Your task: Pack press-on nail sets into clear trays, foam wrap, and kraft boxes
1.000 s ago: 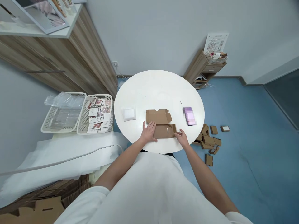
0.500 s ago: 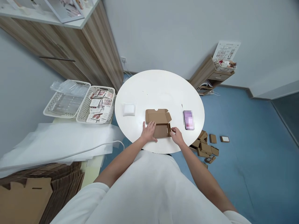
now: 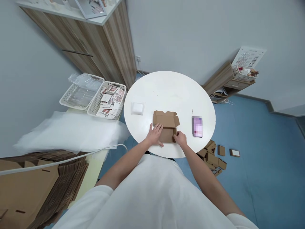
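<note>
A flat brown cardboard box blank [image 3: 166, 120] lies near the front of the round white table [image 3: 171, 92]. My left hand [image 3: 155, 135] rests flat on the blank's near left part, fingers stretched out. My right hand [image 3: 180, 138] pinches the right side flap and holds it folded inward against the blank's near part. The far half of the blank lies open with its tabs spread.
A small white packet [image 3: 137, 108] lies left of the blank, a purple packet [image 3: 197, 126] to its right. Two white baskets [image 3: 94, 94] stand on a low surface at left. Folded small boxes [image 3: 214, 155] litter the blue floor at right. Stacked cardboard [image 3: 35, 178] lies lower left.
My right hand has moved left, folding the right flap inward over the blank. My left hand has stayed pressed on the left part. The view has swung to the left.
</note>
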Demonstrator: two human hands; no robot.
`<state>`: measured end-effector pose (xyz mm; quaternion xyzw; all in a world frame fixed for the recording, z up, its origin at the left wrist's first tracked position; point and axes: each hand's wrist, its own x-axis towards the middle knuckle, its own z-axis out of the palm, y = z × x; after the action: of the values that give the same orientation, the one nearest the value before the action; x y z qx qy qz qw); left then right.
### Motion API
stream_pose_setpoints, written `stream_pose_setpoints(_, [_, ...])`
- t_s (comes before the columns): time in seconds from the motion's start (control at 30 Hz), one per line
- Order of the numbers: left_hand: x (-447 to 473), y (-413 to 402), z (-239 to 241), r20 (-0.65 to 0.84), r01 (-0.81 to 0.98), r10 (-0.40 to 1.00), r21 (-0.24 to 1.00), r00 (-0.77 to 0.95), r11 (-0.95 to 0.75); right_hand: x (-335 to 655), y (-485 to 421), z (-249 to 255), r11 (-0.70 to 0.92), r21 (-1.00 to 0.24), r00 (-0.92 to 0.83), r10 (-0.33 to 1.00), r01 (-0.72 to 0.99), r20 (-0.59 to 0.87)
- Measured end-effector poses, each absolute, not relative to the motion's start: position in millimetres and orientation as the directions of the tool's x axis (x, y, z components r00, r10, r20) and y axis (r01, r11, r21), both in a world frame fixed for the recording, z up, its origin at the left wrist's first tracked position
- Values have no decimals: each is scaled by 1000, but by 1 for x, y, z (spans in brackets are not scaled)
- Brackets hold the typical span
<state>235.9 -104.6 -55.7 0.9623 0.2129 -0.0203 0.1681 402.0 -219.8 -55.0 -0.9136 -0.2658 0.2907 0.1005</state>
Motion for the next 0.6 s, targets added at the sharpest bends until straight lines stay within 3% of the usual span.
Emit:
stream_pose_setpoints(0.17, [234, -105, -54, -81, 406, 403, 333, 912, -851, 397, -214, -53, -823, -238, 687, 564, 516, -459])
stream_pose_setpoints(0.33, [214, -110, -52, -32, 456, 487, 411, 873, -790, 392, -213, -56, -815, -247, 695, 577, 524, -429])
stream_pose_setpoints(0.43, [198, -114, -57, -59, 573, 653, 546, 755, -612, 390, -216, -60, -805, -305, 708, 593, 508, -384])
stream_pose_setpoints(0.5, [191, -114, -63, -176, 652, 749, 641, 639, -405, 389, -219, -63, -794, -372, 721, 600, 481, -347])
stream_pose_setpoints(0.6, [190, -111, -69, -358, 672, 747, 724, 560, -157, 385, -225, -64, -782, -475, 739, 585, 405, -334])
